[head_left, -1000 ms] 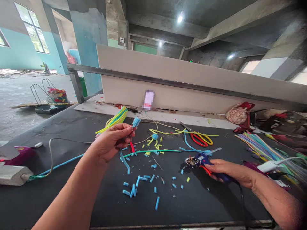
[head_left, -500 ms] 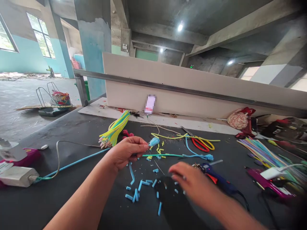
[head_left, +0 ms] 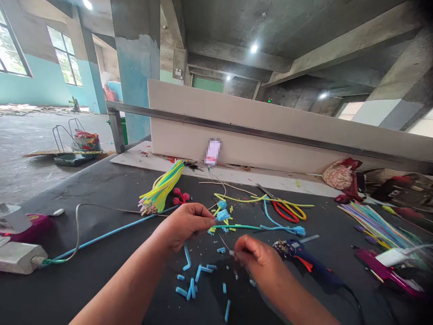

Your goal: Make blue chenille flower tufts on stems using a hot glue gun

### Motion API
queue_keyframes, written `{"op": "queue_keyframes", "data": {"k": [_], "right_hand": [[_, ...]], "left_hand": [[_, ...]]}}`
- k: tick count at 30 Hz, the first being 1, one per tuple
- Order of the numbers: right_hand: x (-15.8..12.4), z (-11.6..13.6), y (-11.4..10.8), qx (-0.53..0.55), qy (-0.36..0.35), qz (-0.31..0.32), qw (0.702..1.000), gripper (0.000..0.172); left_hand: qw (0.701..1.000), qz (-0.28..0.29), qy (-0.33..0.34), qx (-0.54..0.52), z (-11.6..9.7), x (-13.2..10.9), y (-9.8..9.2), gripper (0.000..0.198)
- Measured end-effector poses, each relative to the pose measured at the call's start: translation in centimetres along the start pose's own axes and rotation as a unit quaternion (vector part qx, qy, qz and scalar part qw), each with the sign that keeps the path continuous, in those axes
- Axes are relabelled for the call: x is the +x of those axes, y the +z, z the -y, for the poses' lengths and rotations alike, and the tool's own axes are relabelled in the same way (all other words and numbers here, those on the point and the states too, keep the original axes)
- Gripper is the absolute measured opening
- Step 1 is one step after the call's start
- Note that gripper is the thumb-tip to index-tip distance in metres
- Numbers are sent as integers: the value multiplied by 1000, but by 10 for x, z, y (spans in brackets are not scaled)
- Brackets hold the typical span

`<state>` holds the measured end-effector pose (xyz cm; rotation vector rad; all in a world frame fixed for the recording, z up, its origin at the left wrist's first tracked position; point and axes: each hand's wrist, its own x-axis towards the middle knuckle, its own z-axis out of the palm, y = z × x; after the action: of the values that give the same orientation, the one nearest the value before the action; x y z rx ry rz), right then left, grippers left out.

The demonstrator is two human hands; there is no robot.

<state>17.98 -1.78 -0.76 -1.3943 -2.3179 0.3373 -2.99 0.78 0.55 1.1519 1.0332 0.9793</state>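
Observation:
Between thumb and fingers, my left hand (head_left: 186, 224) pinches a small light-blue pipe-cleaner flower bud (head_left: 223, 215). Another blue tuft (head_left: 221, 205) shows just behind it; I cannot tell whether the two are joined. My right hand (head_left: 252, 253) is lower and to the right, its fingertips closed together near a tiny whitish bit that is too small to name. Cut pieces of blue pipe cleaner (head_left: 190, 289) lie on the dark table below the hands. A blue glue gun (head_left: 313, 266) rests right of my right hand.
Red-and-yellow-handled scissors (head_left: 287, 211) lie behind the hands. A yellow-green pipe-cleaner bundle (head_left: 162, 187) stands left, beside red tufts (head_left: 181, 197). At right are coloured stems (head_left: 368, 223) and a magenta device (head_left: 389, 273). A phone (head_left: 213, 152) leans on the white panel (head_left: 270, 149).
My right hand has moved left, closer to my left hand, and its fingers have closed together. My left hand keeps its pinch on the blue flower bud. The view has shifted slightly.

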Motion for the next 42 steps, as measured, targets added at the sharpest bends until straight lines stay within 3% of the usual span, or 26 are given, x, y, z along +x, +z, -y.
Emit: {"op": "queue_keyframes", "data": {"k": [4,10,15,24,31,42], "right_hand": [[4,3,-26,55,43,-65,995,11],[19,15,-37,-57,-51,-126,989,14],[30,19,-34,-150,-161,-116,969,19],[32,31,-40,-261,-216,-94,936,25],[30,28,-37,-281,-218,-93,930,23],[28,30,-32,-290,-204,-82,932,21]], "left_hand": [[997,-36,16,72,5,3,5,22],[979,-48,74,182,10,3,10,13],[962,-69,120,234,5,-3,16,11],[954,-75,131,260,-2,-8,20,9],[959,-84,99,252,0,-7,22,10],[962,-97,103,235,-3,-9,26,13]]}}
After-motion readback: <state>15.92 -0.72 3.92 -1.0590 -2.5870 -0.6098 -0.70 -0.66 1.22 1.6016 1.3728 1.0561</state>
